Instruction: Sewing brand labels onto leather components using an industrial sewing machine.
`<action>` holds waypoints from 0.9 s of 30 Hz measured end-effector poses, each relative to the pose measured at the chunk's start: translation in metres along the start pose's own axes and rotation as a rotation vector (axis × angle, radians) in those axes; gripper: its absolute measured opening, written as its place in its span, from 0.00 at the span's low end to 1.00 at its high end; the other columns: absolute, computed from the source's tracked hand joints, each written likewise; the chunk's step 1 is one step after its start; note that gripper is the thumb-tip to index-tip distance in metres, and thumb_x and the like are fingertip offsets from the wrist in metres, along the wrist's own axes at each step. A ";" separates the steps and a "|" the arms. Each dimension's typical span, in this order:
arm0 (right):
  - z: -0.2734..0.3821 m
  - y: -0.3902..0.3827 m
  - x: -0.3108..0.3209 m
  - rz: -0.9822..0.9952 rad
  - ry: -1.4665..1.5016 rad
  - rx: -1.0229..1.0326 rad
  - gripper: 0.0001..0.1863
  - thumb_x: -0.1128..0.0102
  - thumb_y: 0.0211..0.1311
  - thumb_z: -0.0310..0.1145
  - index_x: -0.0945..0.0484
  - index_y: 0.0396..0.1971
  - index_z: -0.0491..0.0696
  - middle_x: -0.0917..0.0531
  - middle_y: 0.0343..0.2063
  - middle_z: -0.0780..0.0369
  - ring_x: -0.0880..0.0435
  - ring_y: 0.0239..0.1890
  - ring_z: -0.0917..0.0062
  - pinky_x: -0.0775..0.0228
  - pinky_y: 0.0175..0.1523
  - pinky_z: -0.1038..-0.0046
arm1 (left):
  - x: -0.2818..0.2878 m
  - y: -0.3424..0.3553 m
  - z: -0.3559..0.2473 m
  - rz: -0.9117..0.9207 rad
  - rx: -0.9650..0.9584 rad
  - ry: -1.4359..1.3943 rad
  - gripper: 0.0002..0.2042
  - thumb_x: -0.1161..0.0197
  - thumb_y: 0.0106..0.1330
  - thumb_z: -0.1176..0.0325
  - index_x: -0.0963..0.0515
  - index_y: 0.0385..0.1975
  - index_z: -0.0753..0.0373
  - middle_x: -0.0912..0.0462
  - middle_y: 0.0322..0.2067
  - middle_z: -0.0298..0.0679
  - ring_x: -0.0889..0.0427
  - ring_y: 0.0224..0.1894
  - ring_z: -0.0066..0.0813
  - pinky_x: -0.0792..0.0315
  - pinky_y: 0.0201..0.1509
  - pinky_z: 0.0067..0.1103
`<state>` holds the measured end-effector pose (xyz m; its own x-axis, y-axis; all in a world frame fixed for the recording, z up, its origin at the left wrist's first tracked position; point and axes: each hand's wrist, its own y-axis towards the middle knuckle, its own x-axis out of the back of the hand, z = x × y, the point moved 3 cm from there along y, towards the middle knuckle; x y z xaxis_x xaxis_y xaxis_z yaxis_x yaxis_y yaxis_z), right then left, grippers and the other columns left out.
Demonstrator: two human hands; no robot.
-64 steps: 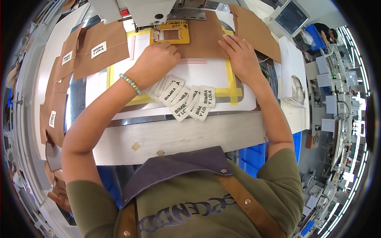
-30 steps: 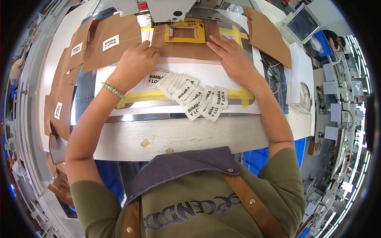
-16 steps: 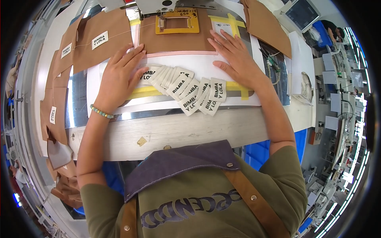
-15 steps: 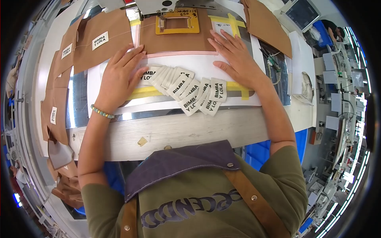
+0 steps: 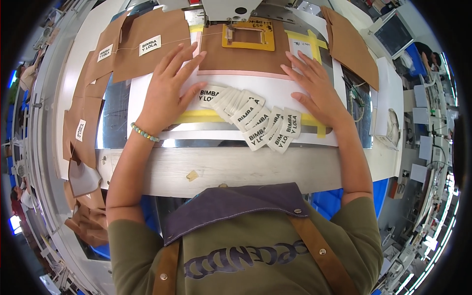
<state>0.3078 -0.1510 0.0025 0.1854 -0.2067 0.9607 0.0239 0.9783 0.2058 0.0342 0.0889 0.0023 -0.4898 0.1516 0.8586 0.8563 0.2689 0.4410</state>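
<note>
My left hand (image 5: 169, 91) rests palm down, fingers spread, by the left edge of a brown sheet piece (image 5: 211, 61) with a pink border strip. Its thumb reaches the left end of a fanned row of small white printed labels (image 5: 255, 118). My right hand (image 5: 317, 91) lies flat with fingers apart at the piece's right edge, partly over a white note (image 5: 301, 46) with yellow tape. Neither hand holds anything. On the brown piece lies a yellow rectangular frame (image 5: 271, 37), below the white sewing machine head (image 5: 228, 11).
Several brown pieces (image 5: 125, 61) with sewn white labels trail off the left side, linked by thread. More brown pieces (image 5: 346, 46) lie folded at the far right, near a screen (image 5: 393, 34). A pale table edge (image 5: 255, 164) runs in front of me.
The whole view has shifted, so the table and my arms appear further right. My right fingertips sit slightly nearer me against the brown piece. Both hands remain flat.
</note>
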 end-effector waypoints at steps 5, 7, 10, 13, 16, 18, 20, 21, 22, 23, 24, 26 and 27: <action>0.000 0.000 0.001 0.062 -0.056 0.032 0.30 0.47 0.82 0.52 0.26 0.76 0.55 0.36 0.82 0.61 0.45 0.84 0.55 0.57 0.87 0.47 | -0.005 -0.002 0.002 0.161 0.027 0.123 0.26 0.31 0.74 0.57 0.20 0.71 0.54 0.31 0.79 0.39 0.39 0.82 0.47 0.38 0.82 0.43; 0.000 0.000 0.002 0.055 -0.038 0.027 0.30 0.48 0.82 0.53 0.26 0.76 0.55 0.36 0.82 0.61 0.45 0.84 0.56 0.57 0.87 0.47 | -0.005 -0.003 0.003 0.170 0.027 0.119 0.26 0.32 0.74 0.57 0.20 0.70 0.54 0.31 0.79 0.38 0.39 0.82 0.48 0.38 0.82 0.43; 0.001 0.001 0.001 0.053 -0.017 0.033 0.31 0.48 0.82 0.54 0.26 0.76 0.56 0.36 0.82 0.61 0.44 0.84 0.57 0.58 0.87 0.47 | -0.004 -0.004 0.003 0.186 0.055 0.126 0.25 0.32 0.74 0.56 0.19 0.69 0.54 0.31 0.79 0.38 0.38 0.82 0.47 0.39 0.83 0.42; 0.000 0.001 -0.003 0.057 -0.036 0.043 0.31 0.48 0.82 0.54 0.27 0.77 0.56 0.36 0.82 0.61 0.44 0.84 0.58 0.58 0.87 0.47 | -0.003 -0.004 0.008 0.196 0.073 0.130 0.26 0.32 0.74 0.57 0.20 0.70 0.55 0.31 0.79 0.38 0.38 0.82 0.47 0.39 0.83 0.41; 0.000 0.001 -0.003 0.061 -0.047 0.037 0.32 0.48 0.82 0.54 0.29 0.78 0.56 0.37 0.82 0.61 0.44 0.84 0.59 0.59 0.87 0.48 | -0.002 0.001 0.000 0.138 0.058 0.094 0.29 0.32 0.74 0.57 0.23 0.73 0.56 0.30 0.78 0.37 0.38 0.82 0.46 0.40 0.83 0.41; 0.000 0.002 -0.003 0.066 -0.039 0.031 0.32 0.48 0.82 0.55 0.29 0.78 0.56 0.37 0.82 0.61 0.43 0.84 0.59 0.59 0.87 0.48 | 0.001 0.003 -0.004 0.076 0.052 0.064 0.30 0.32 0.74 0.57 0.25 0.75 0.56 0.30 0.79 0.36 0.39 0.82 0.45 0.40 0.83 0.42; 0.001 0.002 -0.002 0.054 -0.033 0.039 0.32 0.48 0.82 0.55 0.28 0.78 0.56 0.37 0.82 0.61 0.43 0.84 0.60 0.59 0.87 0.47 | -0.003 0.001 -0.002 0.242 0.008 0.136 0.32 0.34 0.74 0.56 0.29 0.77 0.56 0.31 0.79 0.33 0.39 0.83 0.45 0.42 0.84 0.42; 0.000 0.001 -0.003 0.054 -0.035 0.032 0.32 0.48 0.82 0.55 0.28 0.78 0.56 0.37 0.82 0.61 0.43 0.84 0.60 0.59 0.87 0.47 | -0.002 0.002 -0.002 0.243 0.001 0.132 0.32 0.34 0.74 0.56 0.29 0.77 0.56 0.31 0.79 0.33 0.39 0.83 0.45 0.42 0.84 0.42; -0.001 0.000 -0.004 0.048 -0.029 0.030 0.31 0.48 0.82 0.55 0.28 0.77 0.56 0.36 0.82 0.61 0.43 0.84 0.60 0.59 0.87 0.47 | -0.002 0.002 -0.001 0.256 0.011 0.122 0.31 0.35 0.76 0.54 0.28 0.76 0.56 0.30 0.79 0.33 0.40 0.83 0.46 0.43 0.84 0.42; -0.002 -0.001 -0.004 0.041 -0.024 0.028 0.31 0.48 0.82 0.55 0.27 0.77 0.56 0.36 0.82 0.62 0.43 0.84 0.61 0.59 0.87 0.47 | -0.002 0.003 -0.001 0.269 0.020 0.112 0.30 0.37 0.77 0.52 0.27 0.76 0.57 0.30 0.79 0.33 0.40 0.83 0.46 0.45 0.85 0.42; -0.003 0.000 -0.005 0.042 -0.027 0.019 0.31 0.48 0.82 0.55 0.27 0.77 0.56 0.36 0.82 0.62 0.43 0.84 0.61 0.59 0.87 0.47 | -0.001 0.002 0.000 0.270 0.012 0.107 0.30 0.37 0.77 0.52 0.27 0.76 0.57 0.30 0.79 0.33 0.40 0.83 0.46 0.45 0.85 0.42; -0.004 -0.001 -0.004 0.035 0.018 0.029 0.30 0.49 0.83 0.55 0.26 0.76 0.56 0.36 0.82 0.62 0.43 0.84 0.61 0.60 0.87 0.47 | -0.002 0.001 0.001 0.254 0.020 0.090 0.29 0.36 0.77 0.53 0.26 0.75 0.58 0.30 0.79 0.33 0.40 0.82 0.46 0.44 0.84 0.42; -0.005 -0.002 -0.005 0.039 0.011 0.016 0.30 0.49 0.83 0.55 0.26 0.76 0.56 0.36 0.82 0.62 0.43 0.84 0.61 0.60 0.87 0.47 | -0.003 0.000 0.000 0.254 0.011 0.079 0.29 0.36 0.77 0.53 0.26 0.75 0.58 0.30 0.79 0.33 0.40 0.82 0.46 0.44 0.84 0.42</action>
<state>0.3119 -0.1513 -0.0036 0.1970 -0.1684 0.9658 0.0004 0.9852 0.1717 0.0356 0.0882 0.0001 -0.2446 0.1406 0.9594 0.9481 0.2420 0.2062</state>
